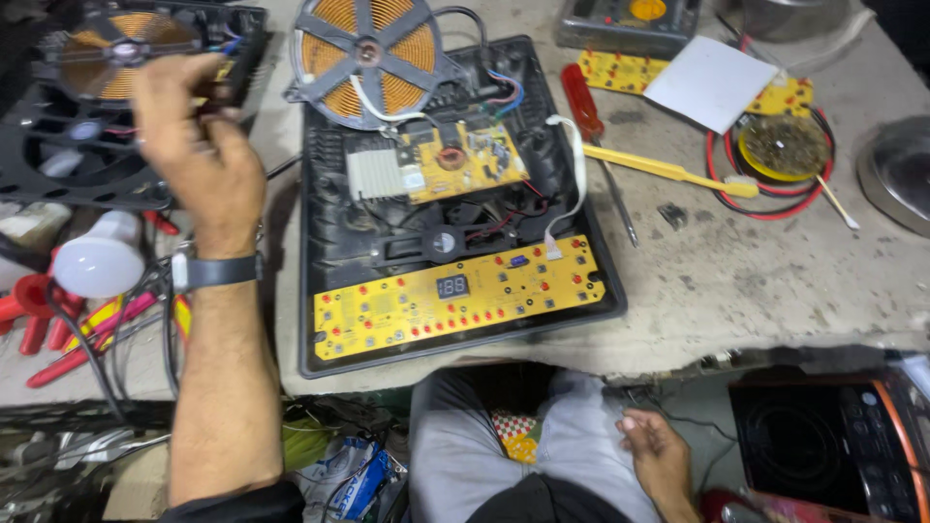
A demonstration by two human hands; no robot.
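1. Black ribbed plastic forms the opened induction cooker shell (320, 281) at the centre of the frame, a shallow rectangular tray lying flat on the rough grey worktop (736, 281).
2. Across its lower edge runs a long yellow control board (455, 300), glossy, studded with small red dots around a dark display window.
3. Above that sit a smaller yellow circuit board (465, 160) and a finned silvery heat sink (373, 174).
4. At top centre a round copper coil (363, 53) on a grey spoked frame tilts against the shell's upper edge.
5. In the upper left, the left hand (194, 145), a dark band on its wrist, has its fingers curled around a small dark part (228, 87) over a second opened cooker (87, 126) with its own copper coil.
6. At lower centre-right, the right hand (654, 446) rests loosely curled and empty beside the grey trouser leg (581, 426).
7. Right of the shell lie a red-handled screwdriver (586, 107) and a slim yellow plastic tool (668, 169).
8. At far left, a smooth white bulb (97, 257) lies above red-handled tools (68, 329).
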